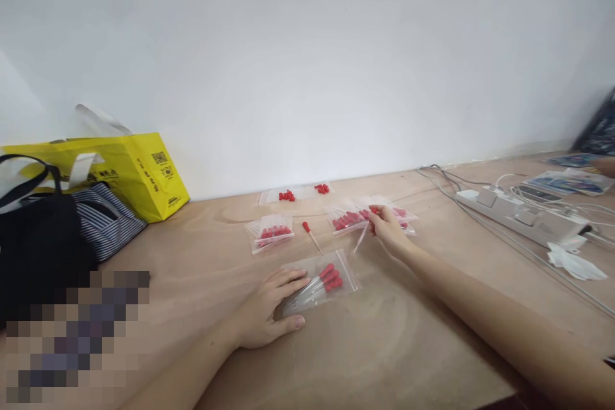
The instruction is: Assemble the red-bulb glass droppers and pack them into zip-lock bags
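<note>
My left hand lies with fingers spread over the left end of a clear zip bag. Several clear droppers with red bulbs show inside that bag. Farther right, my right hand pinches one dropper near its bulb, its thin tip slanting down to the left. A loose dropper rests on the table between the hands. Behind my right hand lie overlapping bags of droppers, partly hidden by it. Another small pile of filled bags sits to the left.
Near the wall, red bulbs lie on clear plastic. A yellow bag, a striped pouch and a black bag stand at left. At right are a power strip, cables, a crumpled tissue and flat packets.
</note>
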Motion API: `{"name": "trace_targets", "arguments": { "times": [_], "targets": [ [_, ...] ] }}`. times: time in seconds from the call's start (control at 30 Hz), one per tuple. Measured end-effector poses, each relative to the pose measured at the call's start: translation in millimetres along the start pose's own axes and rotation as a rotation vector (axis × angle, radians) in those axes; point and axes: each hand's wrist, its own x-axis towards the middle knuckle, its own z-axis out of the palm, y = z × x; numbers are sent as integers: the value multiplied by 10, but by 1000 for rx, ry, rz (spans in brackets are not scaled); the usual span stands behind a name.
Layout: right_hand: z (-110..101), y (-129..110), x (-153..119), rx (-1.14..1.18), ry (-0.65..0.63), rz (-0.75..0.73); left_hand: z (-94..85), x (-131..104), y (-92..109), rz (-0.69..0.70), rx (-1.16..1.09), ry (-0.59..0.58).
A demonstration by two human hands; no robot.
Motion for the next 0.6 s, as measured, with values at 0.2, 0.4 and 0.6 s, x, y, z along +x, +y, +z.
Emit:
{"name": "trace_targets", "arguments": {
  "times": [0.2,0.4,0.6],
  "targets": [
    [-6,106,-263,217,31,75,-7,7,0,11,16,-11],
    [177,69,-354,242,9,97,-9,3,-5,26,7,-7],
    [220,35,-426,387,15,186,-9,0,-9,-2,6,-24]
  ]
}}
